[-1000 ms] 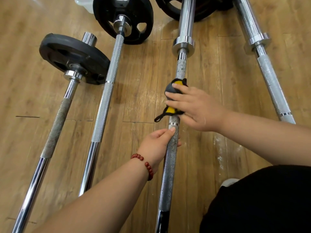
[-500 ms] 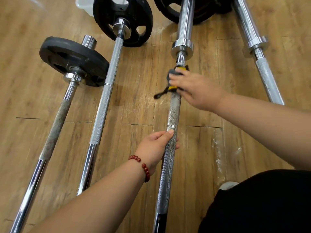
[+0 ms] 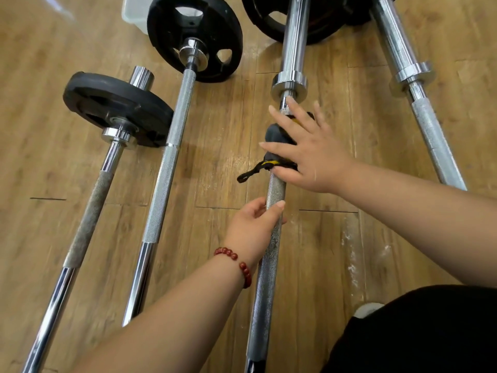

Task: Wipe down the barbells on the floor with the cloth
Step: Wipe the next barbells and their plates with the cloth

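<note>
Several barbells lie side by side on the wood floor. My left hand (image 3: 252,230), with a red bead bracelet on the wrist, grips the knurled shaft of the third barbell (image 3: 265,278). Further up that shaft, just below its chrome collar (image 3: 289,83), the dark grey and yellow cloth (image 3: 275,135) is draped over the bar, a strap hanging off to the left. My right hand (image 3: 314,154) lies flat on the cloth with its fingers spread straight and the thumb resting on the bar.
A chalky-gripped barbell (image 3: 88,219) with a black plate (image 3: 115,103) lies far left, then a second barbell (image 3: 164,184) with an upright plate (image 3: 193,30). Another barbell (image 3: 430,130) lies at the right. More plates (image 3: 269,17) and a white container (image 3: 134,9) sit at the top. My black-clad knee (image 3: 416,332) fills the lower right.
My right hand slid the cloth up the shaft to the collar, then came back a little. Its fingers have gone from curled around the cloth to spread flat. My left hand kept its grip.
</note>
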The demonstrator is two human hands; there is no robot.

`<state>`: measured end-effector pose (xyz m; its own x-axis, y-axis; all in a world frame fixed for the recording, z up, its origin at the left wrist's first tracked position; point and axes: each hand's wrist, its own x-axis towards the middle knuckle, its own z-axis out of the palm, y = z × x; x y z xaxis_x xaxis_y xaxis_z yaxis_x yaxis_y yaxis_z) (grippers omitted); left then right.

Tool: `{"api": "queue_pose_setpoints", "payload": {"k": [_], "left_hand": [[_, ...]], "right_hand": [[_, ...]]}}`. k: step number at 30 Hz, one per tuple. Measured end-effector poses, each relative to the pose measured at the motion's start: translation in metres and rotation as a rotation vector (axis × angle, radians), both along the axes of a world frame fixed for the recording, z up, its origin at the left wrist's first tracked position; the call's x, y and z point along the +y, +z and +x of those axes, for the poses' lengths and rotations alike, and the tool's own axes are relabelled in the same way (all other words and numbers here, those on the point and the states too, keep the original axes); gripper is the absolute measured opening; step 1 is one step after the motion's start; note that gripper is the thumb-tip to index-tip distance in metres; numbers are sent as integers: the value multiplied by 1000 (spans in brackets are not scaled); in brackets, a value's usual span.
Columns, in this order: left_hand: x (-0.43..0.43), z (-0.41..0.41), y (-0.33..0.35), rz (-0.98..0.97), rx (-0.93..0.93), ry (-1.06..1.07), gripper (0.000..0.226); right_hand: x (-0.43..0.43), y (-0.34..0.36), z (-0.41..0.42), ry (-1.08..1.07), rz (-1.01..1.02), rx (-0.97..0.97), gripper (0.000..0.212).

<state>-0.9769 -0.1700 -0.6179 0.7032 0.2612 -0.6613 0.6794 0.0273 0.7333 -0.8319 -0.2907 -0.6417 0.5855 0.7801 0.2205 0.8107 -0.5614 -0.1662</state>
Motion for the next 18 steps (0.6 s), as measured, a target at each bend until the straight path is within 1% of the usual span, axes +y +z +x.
{"api": "queue_pose_setpoints", "payload": {"k": [1,3,5,6,7,8,9,11,12,13,16,17,18], "left_hand": [[0,1,-1,2,6,8,48],[0,1,-2,8,9,20,43],[-1,3,-2,37,13,28,54],[-1,3,-3,50,17,25,59],[-2,3,-4,62,15,23,57],[-3,3,-4,73,8,19,51],[-3,3,-6,85,-2,21,47],[-4,4,-9,102,-26,37,41],[-6,6,-8,105,-41,49,38],[-6,8,-9,112,-47,58,34],[-7,16,-6,151,-60,61,20],[-7,16,-7,157,-58,51,21],[-8,17,-5,162,-52,48,20]], "right_hand": [[1,-2,1,-8,-1,29,54],[1,-8,-5,49,73,60,51],[0,-20,-15,182,166,52,44],[-1,-24,-16,246,179,49,42],[-1,-25,-12,279,181,39,41],[-1,-23,-2,255,181,51,42],[0,-19,10,174,192,97,44],[3,-11,30,-64,222,206,53],[4,-10,32,-98,226,236,55],[7,-11,27,-49,218,220,54],[8,-21,9,254,201,147,41],[6,-20,12,304,182,136,39],[6,-18,21,309,160,118,40]]}}
